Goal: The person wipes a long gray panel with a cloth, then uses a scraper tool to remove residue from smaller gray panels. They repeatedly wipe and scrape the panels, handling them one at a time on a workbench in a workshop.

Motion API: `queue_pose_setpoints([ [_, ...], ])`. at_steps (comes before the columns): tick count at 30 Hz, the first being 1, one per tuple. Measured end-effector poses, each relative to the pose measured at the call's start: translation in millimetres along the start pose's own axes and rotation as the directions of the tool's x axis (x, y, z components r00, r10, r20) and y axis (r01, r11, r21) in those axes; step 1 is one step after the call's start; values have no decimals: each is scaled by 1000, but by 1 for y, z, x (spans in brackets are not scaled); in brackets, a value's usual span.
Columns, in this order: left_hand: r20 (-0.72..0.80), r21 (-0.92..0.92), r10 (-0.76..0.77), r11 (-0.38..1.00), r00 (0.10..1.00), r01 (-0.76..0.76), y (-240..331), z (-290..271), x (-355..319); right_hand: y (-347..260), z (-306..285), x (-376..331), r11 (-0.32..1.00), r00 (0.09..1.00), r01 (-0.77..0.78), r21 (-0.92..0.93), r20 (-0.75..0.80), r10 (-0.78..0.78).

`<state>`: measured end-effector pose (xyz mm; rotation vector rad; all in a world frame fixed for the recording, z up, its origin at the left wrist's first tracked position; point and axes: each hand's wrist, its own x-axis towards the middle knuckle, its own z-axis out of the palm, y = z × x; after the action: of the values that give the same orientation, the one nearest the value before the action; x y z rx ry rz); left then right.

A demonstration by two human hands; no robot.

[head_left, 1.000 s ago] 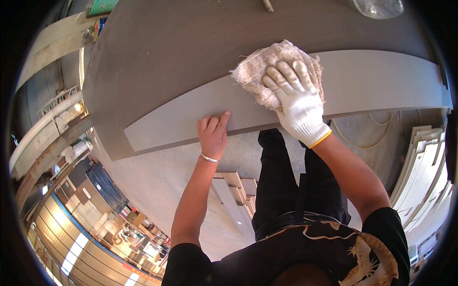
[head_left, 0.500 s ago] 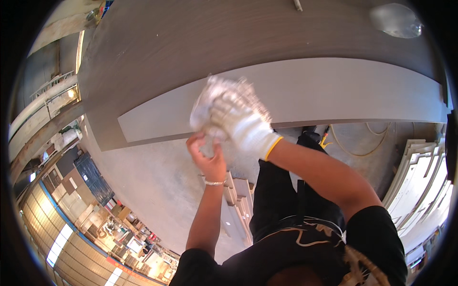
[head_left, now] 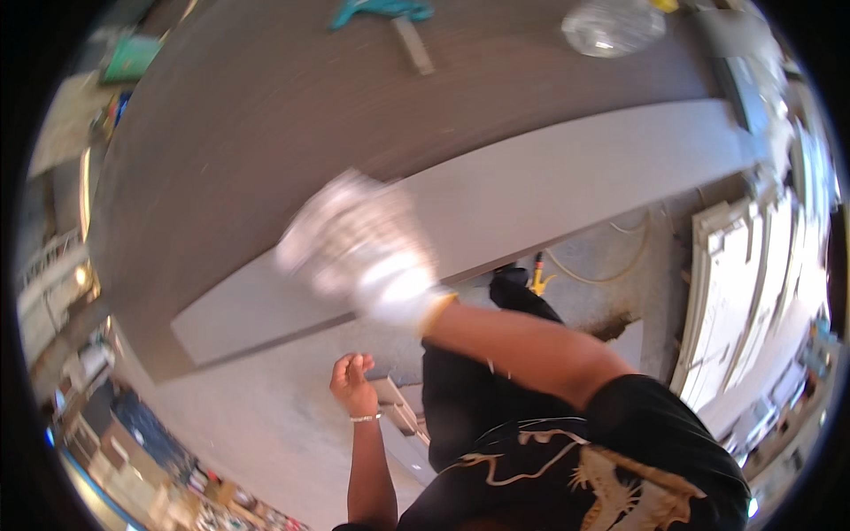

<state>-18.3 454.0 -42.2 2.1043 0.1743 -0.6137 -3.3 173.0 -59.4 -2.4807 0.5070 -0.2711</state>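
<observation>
My right hand [head_left: 372, 252], in a white knitted glove with a yellow cuff, is smeared by motion over the left part of a long grey panel [head_left: 567, 173]. It is closed on a whitish crumpled wad [head_left: 305, 239], whose material I cannot make out. The panel has a curved far edge and lies along the near edge of a brown tabletop [head_left: 221, 150]. My bare left hand [head_left: 352, 387], with a light bracelet at the wrist, hangs below the table edge. Its fingers are curled in, with nothing visible in them.
A teal tool [head_left: 381, 9] and a short stick [head_left: 413, 46] lie at the far side of the tabletop. A clear plastic bag [head_left: 614, 28] sits at the far right. White boards [head_left: 730, 301] stack to the right; cut strips [head_left: 403, 407] lie on the floor.
My left hand has come away from the wad and dropped toward me. My right hand has moved left with the wad along the panel. The view has shifted, bringing the teal tool in.
</observation>
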Motion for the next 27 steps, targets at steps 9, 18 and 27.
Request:
queue_pose_setpoints([
  [9,362,471,152,822,920,-321,50,60,-17,59,-41,-42,908,981,33,418,-187,51],
  [18,565,449,621,321,544,-834,136,126,1,303,-274,-139,734,699,-634,-244,-588,408],
  [27,472,221,500,730,726,-647,144,178,26,80,-88,-129,831,961,-85,549,-175,213],
])
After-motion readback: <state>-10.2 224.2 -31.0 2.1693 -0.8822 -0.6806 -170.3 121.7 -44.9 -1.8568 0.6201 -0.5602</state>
